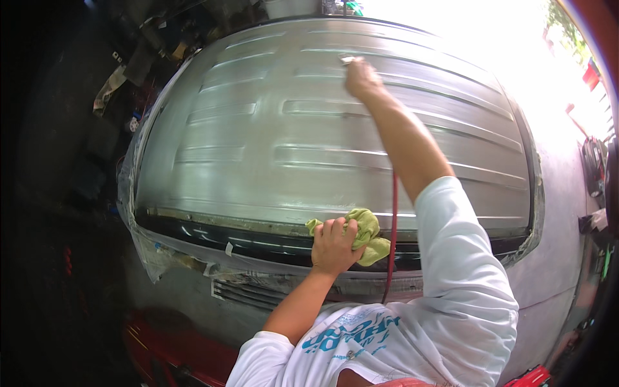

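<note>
A bare silver-grey vehicle roof [258,168] with long raised ribs spreads out in front of me. At its near edge, my left hand [335,247] grips a crumpled yellow-green cloth [366,233], resting by the dark glossy strip [284,251] there. Stretched far over the roof, my right hand [362,79] is closed, and a small pale tip [348,60] sticks out past its fingers. The rest of what it holds is hidden. A red hose [393,226] comes out from under my right forearm and hangs over the roof's near edge, down towards my body.
Masking sheet and paper [151,251] wrap the vehicle's sides and near edge. Below lies a dark slatted grille [248,295]. A red car part [174,345] is at lower left. Dark clutter [122,77] fills the left; concrete floor [551,238] and bright daylight are on the right.
</note>
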